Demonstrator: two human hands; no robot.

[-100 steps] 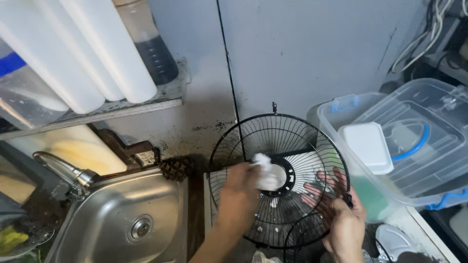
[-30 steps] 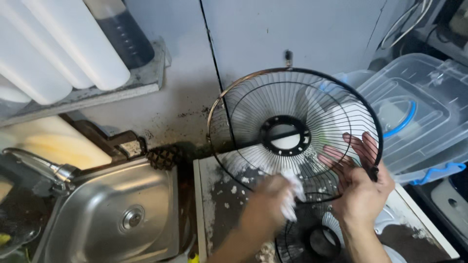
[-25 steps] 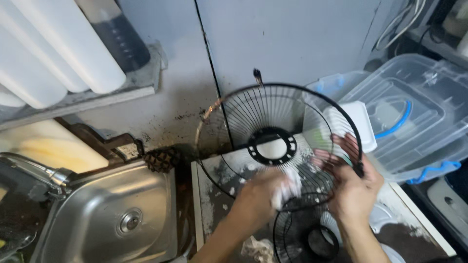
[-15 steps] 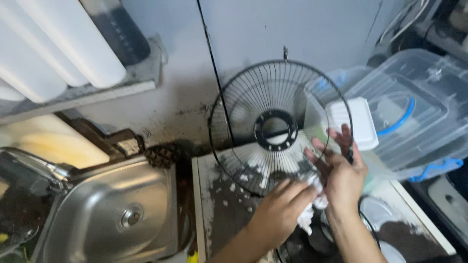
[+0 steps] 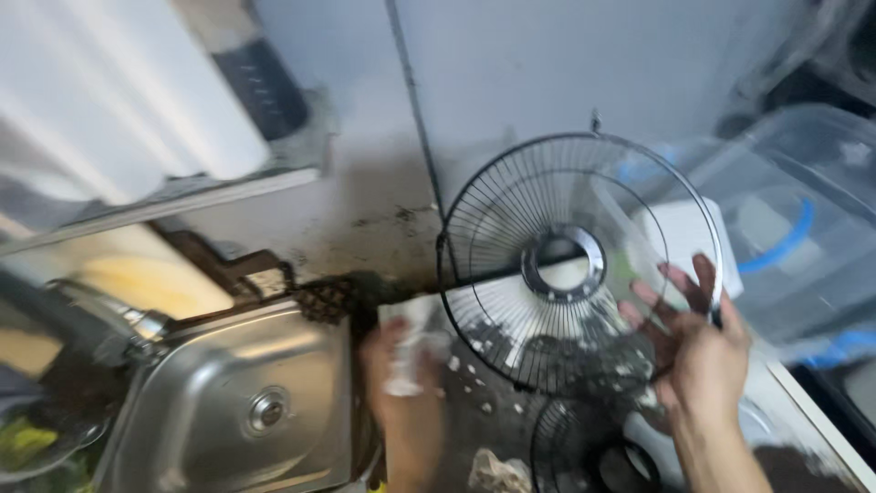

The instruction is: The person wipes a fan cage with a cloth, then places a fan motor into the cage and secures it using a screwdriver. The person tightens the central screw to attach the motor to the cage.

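A round black wire fan guard (image 5: 570, 265) stands upright on a dirty white counter (image 5: 493, 402). My right hand (image 5: 698, 351) grips its right rim, fingers spread behind the wires. My left hand (image 5: 401, 383) is blurred, left of the guard near the sink's edge, and holds a crumpled white cloth (image 5: 409, 351). A second, smaller black guard (image 5: 584, 447) lies flat on the counter below the upright one.
A steel sink (image 5: 246, 402) with a tap (image 5: 109, 315) sits at the left. White cylinders (image 5: 137, 100) rest on a shelf above it. Clear plastic boxes (image 5: 794, 219) with a blue-rimmed lid stand at the right. Dirt specks cover the counter.
My left hand with the cloth has swung away from the guard's lower part to the left, toward the sink edge. My right hand still holds the guard's rim.
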